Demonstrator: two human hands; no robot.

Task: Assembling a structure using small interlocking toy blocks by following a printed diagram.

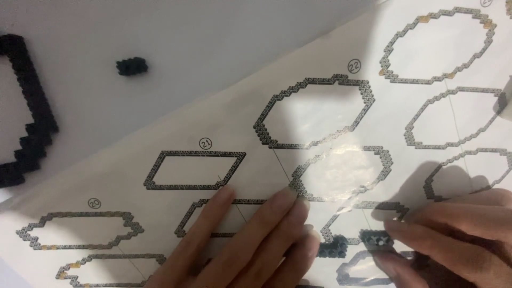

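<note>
Here my left hand point(250, 240) lies flat and released on the sheet point(320, 106), fingers spread. My right hand point(453, 234) pinches a grey brick piece point(377, 238) at the sheet's lower edge, just beside another dark piece point(333, 248).

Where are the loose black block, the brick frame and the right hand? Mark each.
Loose block point(132, 65), head view, its top.
Brick frame point(33, 106), head view, right side.
Right hand point(458, 234), head view, finger middle.
</note>
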